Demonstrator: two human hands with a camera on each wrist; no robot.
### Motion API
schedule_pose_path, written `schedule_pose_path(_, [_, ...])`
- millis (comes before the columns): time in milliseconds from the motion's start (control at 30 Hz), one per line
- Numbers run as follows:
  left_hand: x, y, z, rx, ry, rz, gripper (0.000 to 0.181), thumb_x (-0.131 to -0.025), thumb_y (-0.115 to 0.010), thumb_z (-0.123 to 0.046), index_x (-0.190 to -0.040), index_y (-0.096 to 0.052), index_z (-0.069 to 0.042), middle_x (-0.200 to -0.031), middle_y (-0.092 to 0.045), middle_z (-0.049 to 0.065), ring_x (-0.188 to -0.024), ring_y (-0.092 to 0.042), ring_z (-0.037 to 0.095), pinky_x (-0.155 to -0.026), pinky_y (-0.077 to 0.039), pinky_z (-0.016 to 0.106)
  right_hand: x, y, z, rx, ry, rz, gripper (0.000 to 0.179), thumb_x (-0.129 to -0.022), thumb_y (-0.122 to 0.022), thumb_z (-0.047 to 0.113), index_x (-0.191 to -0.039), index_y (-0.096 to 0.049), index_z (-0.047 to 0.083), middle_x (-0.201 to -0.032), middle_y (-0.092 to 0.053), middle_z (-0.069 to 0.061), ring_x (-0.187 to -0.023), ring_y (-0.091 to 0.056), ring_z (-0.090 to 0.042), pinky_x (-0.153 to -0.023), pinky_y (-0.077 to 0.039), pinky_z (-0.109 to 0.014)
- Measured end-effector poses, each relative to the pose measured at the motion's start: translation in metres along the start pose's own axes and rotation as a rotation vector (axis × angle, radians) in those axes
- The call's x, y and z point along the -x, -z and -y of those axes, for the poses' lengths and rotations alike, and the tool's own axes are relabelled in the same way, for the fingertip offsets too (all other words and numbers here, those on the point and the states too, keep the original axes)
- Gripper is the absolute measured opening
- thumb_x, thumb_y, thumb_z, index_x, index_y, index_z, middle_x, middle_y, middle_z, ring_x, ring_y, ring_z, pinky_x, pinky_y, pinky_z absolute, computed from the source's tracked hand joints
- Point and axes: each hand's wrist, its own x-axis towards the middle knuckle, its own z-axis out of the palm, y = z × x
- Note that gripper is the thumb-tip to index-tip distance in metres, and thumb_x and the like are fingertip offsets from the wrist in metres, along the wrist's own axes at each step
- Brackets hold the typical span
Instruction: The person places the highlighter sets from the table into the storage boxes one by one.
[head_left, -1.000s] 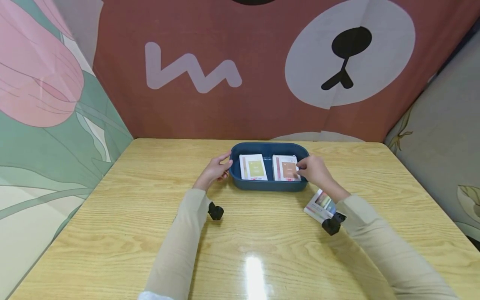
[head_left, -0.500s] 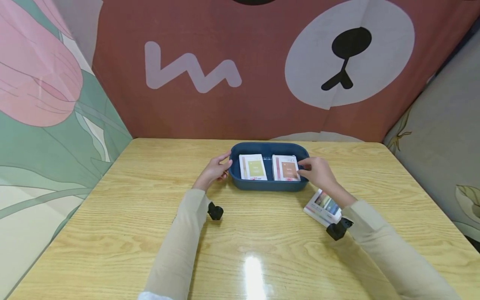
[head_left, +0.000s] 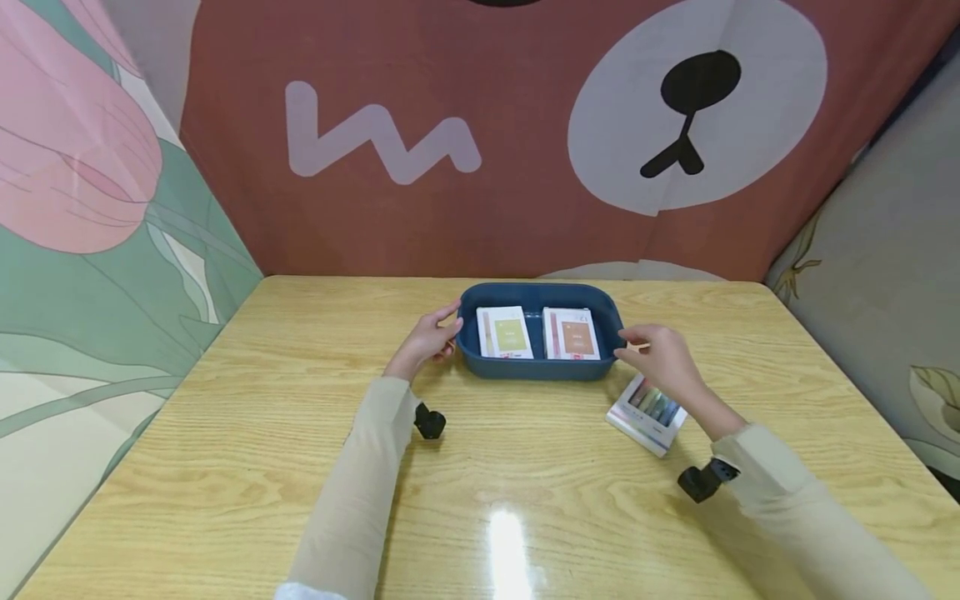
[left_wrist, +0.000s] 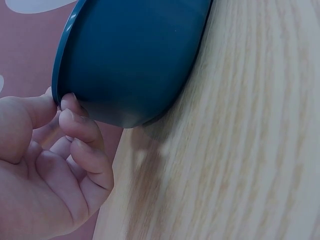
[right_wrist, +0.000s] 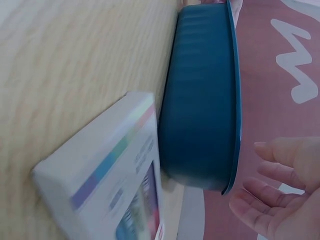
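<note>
A dark blue oblong bin point(head_left: 537, 369) stands towards the back of the table. My left hand point(head_left: 426, 340) pinches its left rim between thumb and fingers, seen close in the left wrist view. Inside lie two white boxes side by side: one with a yellow-green panel point(head_left: 512, 335), one with an orange-brown panel point(head_left: 577, 337). My right hand point(head_left: 666, 362) hovers just off the bin's right end, fingers loosely bent and holding nothing. Below it a white box with a clear window point(head_left: 647, 417), showing colourful sticks, lies slanted on the table.
The wooden table point(head_left: 450, 500) ends at the back against a reddish-brown cloth point(head_left: 525, 208) with a bear print. Floral-print cloths hang at the left point(head_left: 90, 333) and right point(head_left: 862, 292).
My right hand has drawn back to the right, from over the orange-brown box to outside the bin's rim. More of the windowed box shows. My left hand stays at the left rim.
</note>
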Motion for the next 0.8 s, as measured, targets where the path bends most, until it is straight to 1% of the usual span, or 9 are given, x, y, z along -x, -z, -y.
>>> schedule_pose_path(167, [0.001, -0.001, -0.001, 0.004, 0.008, 0.001, 0.045, -0.095, -0.045, -0.021, -0.139, -0.035, -0.026, -0.056, -0.042, 0.004, -0.043, -0.04, 0.01, -0.043, -0.027, 0.024, 0.009, 0.005, -0.005, 0.041, -0.024, 0.018, 0.031, -0.081, -0.064, 0.004, -0.106, -0.059, -0.013, -0.102, -0.057, -0.029, -0.085, -0.058, -0.04, -0.071, -0.048, -0.045])
schedule_pose_path(500, [0.001, -0.001, -0.001, -0.001, 0.023, -0.009, 0.045, -0.094, -0.046, -0.024, -0.138, -0.036, -0.028, -0.058, -0.043, 0.005, -0.045, -0.041, 0.012, -0.044, -0.028, 0.024, 0.023, 0.013, -0.024, 0.115, -0.007, 0.042, 0.029, -0.08, -0.063, 0.002, -0.103, -0.059, -0.015, -0.099, -0.057, -0.03, -0.091, -0.054, -0.042, -0.072, -0.046, -0.047])
schedule_pose_path(633, [0.0, -0.001, -0.001, -0.001, 0.031, -0.007, 0.045, -0.095, -0.046, -0.024, -0.138, -0.036, -0.029, -0.058, -0.043, 0.005, -0.045, -0.041, 0.012, -0.044, -0.028, 0.024, 0.028, 0.016, -0.034, 0.151, -0.03, 0.062, 0.03, -0.079, -0.064, 0.003, -0.103, -0.059, -0.015, -0.099, -0.057, -0.03, -0.09, -0.054, -0.042, -0.072, -0.046, -0.048])
schedule_pose_path(800, [-0.001, -0.001, -0.001, 0.002, 0.031, -0.008, 0.045, -0.095, -0.046, -0.023, -0.138, -0.036, -0.029, -0.057, -0.043, 0.005, -0.044, -0.041, 0.011, -0.043, -0.028, 0.024, 0.033, 0.019, -0.044, 0.164, -0.071, 0.11, 0.034, -0.079, -0.065, 0.004, -0.104, -0.057, -0.016, -0.102, -0.055, -0.032, -0.093, -0.052, -0.044, -0.074, -0.043, -0.05])
